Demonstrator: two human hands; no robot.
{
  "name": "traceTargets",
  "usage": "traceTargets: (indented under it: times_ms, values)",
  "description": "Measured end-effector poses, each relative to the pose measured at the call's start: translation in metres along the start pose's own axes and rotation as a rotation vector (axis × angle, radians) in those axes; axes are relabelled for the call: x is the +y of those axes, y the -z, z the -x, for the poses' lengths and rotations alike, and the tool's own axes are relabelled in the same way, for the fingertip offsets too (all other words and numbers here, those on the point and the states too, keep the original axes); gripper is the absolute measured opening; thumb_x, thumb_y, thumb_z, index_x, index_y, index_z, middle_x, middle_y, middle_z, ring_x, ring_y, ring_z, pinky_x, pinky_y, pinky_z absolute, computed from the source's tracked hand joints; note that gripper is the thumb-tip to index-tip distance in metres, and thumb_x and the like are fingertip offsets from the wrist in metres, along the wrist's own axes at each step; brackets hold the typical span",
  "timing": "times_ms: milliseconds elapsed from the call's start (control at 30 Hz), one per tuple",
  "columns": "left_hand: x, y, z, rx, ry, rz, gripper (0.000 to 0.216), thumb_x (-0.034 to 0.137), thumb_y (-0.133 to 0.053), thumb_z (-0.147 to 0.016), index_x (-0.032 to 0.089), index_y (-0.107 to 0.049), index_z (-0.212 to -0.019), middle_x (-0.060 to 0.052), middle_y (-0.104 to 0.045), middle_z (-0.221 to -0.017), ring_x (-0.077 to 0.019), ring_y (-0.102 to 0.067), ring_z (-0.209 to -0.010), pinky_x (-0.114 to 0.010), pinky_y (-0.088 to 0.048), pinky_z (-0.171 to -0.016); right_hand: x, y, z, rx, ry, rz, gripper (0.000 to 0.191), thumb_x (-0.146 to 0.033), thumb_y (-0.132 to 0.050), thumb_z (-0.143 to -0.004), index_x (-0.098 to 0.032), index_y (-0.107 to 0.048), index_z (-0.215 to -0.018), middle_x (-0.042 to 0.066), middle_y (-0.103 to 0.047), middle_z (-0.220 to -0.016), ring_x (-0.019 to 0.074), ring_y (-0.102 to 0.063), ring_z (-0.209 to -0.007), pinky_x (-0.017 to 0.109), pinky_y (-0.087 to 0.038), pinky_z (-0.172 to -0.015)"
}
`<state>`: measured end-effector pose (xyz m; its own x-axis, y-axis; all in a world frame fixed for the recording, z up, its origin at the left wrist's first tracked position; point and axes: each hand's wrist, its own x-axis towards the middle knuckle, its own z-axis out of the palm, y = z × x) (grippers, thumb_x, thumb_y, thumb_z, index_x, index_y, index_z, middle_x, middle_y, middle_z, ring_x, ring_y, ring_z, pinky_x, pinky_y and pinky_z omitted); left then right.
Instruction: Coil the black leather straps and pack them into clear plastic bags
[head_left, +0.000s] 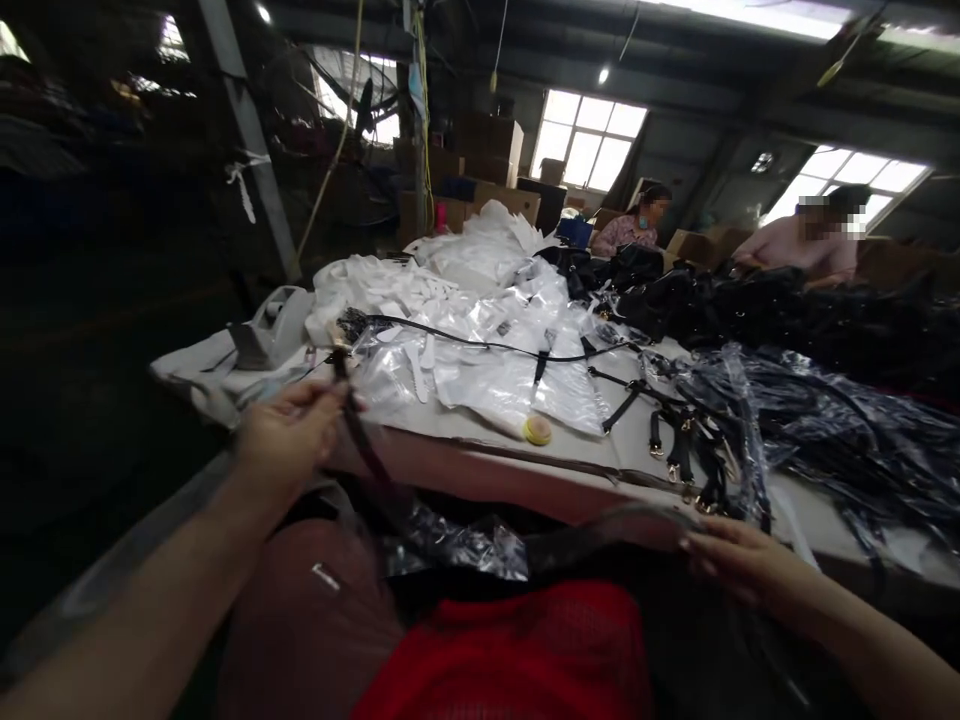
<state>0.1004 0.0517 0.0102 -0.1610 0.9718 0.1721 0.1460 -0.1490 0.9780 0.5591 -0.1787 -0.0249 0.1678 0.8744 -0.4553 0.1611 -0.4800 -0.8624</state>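
A: Red clothing (502,650) sits nearest the lens, on the wearer's side of the worktable (465,465).

B: Grip, left hand (289,435)?

A: Before the worktable's near edge, toward its left: thumb and fingers pinch a dark strap (358,430), which slants down before that edge.

B: Right hand (739,560)?

A: Along the same worktable edge, farther right: fingers closed on a filmy strip (637,515).

B: One piece with the strap?

A: Cannot tell; blurred. Crumpled plastic wrapping (491,548) lies between, below the worktable's edge.

B: On the worktable?

A: White plastic bags (495,395) mid-surface; black buckled straps (679,445) on its right.
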Motion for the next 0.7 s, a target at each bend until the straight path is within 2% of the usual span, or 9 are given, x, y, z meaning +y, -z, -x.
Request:
traceTargets:
  times_ms: [100, 167, 200, 300, 400, 467, 533, 633, 700]
  values:
    - [-0.006, -0.053, 0.060, -0.361, -0.049, 0.110, 0.026, 0.041, -0.066, -0.080, 0.015, -0.068, -0.079, 0.000, -0.069, -0.066, -0.0118, -0.057, -0.054, -0.022, -0.045, -0.051, -0.051, -0.053, -0.011, 0.063, 0.098, -0.186, 0.033, -0.044, -0.079, -0.074, -0.024, -0.070, -0.097, 0.001, -0.068, -0.079, 0.0112, -0.059, -0.060, 0.018, -0.045, -0.050]
    - [-0.004, -0.082, 0.097, -0.641, -0.079, 0.162, 0.027, 0.037, -0.059, -0.088, 0.014, -0.071, -0.081, -0.005, -0.073, -0.076, -0.0161, -0.065, -0.067, -0.025, -0.052, -0.064, -0.068, -0.093, -0.017, -0.031, 0.153, -0.189, 0.037, -0.039, -0.083, -0.070, -0.025, -0.070, -0.102, 0.002, -0.070, -0.090, 0.0151, -0.064, -0.075, 0.022, -0.052, -0.066]
    - [-0.002, -0.093, 0.113, -0.735, -0.110, 0.176, 0.027, 0.036, -0.058, -0.090, 0.014, -0.073, -0.082, -0.006, -0.075, -0.081, -0.0169, -0.068, -0.072, -0.025, -0.053, -0.068, -0.070, -0.112, -0.019, -0.116, 0.182, -0.156, 0.041, -0.037, -0.084, -0.068, -0.025, -0.070, -0.104, 0.002, -0.071, -0.092, 0.0175, -0.065, -0.080, 0.026, -0.054, -0.072]
    - [0.002, -0.111, 0.146, -0.899, -0.230, 0.196, 0.024, 0.028, -0.054, -0.092, 0.020, -0.076, -0.097, -0.006, -0.077, -0.099, -0.0183, -0.070, -0.089, -0.026, -0.053, -0.083, -0.060, -0.155, -0.026, -0.362, 0.303, -0.024, 0.044, -0.033, -0.086, -0.062, -0.023, -0.070, -0.102, 0.004, -0.071, -0.091, 0.0245, -0.066, -0.088, 0.036, -0.054, -0.081]
    - [-0.004, -0.106, 0.151, -0.911, -0.333, 0.166, 0.025, 0.028, -0.055, -0.092, 0.023, -0.075, -0.105, -0.007, -0.075, -0.108, -0.0189, -0.069, -0.098, -0.026, -0.052, -0.090, -0.044, -0.172, -0.032, -0.429, 0.327, 0.044, 0.031, -0.039, -0.080, -0.068, -0.021, -0.071, -0.091, 0.005, -0.071, -0.087, 0.0261, -0.066, -0.086, 0.038, -0.054, -0.079]
    - [-0.016, -0.094, 0.140, -0.821, -0.338, 0.082, 0.025, 0.029, -0.056, -0.091, 0.023, -0.074, -0.107, -0.007, -0.074, -0.105, -0.0190, -0.069, -0.096, -0.027, -0.053, -0.088, -0.045, -0.163, -0.033, -0.401, 0.226, 0.075, 0.032, -0.044, -0.078, -0.071, -0.019, -0.071, -0.091, 0.006, -0.072, -0.086, 0.0250, -0.066, -0.081, 0.037, -0.055, -0.075]
    - [-0.034, -0.078, 0.122, -0.673, -0.282, -0.035, 0.023, 0.029, -0.056, -0.090, 0.022, -0.073, -0.102, -0.006, -0.075, -0.098, -0.0188, -0.069, -0.091, -0.027, -0.053, -0.085, -0.060, -0.133, -0.035, -0.319, 0.117, 0.123, 0.038, -0.047, -0.081, -0.067, -0.018, -0.072, -0.091, 0.006, -0.073, -0.086, 0.0244, -0.067, -0.077, 0.036, -0.055, -0.071]
    - [-0.066, -0.051, 0.095, -0.441, -0.168, -0.190, 0.024, 0.032, -0.053, -0.091, 0.021, -0.073, -0.087, -0.005, -0.075, -0.088, -0.0191, -0.069, -0.085, -0.028, -0.053, -0.080, -0.098, -0.056, -0.042, -0.037, 0.071, 0.140, 0.042, -0.048, -0.085, -0.062, -0.021, -0.075, -0.094, 0.006, -0.073, -0.080, 0.0243, -0.068, -0.072, 0.034, -0.056, -0.063]
    - [-0.083, -0.034, 0.081, -0.324, -0.117, -0.240, 0.025, 0.035, -0.053, -0.090, 0.020, -0.072, -0.085, -0.005, -0.075, -0.087, -0.0200, -0.069, -0.084, -0.029, -0.053, -0.080, -0.123, 0.002, -0.047, 0.228, 0.211, 0.093, 0.038, -0.051, -0.084, -0.063, -0.024, -0.076, -0.088, 0.005, -0.069, -0.069, 0.0206, -0.065, -0.061, 0.031, -0.053, -0.052]
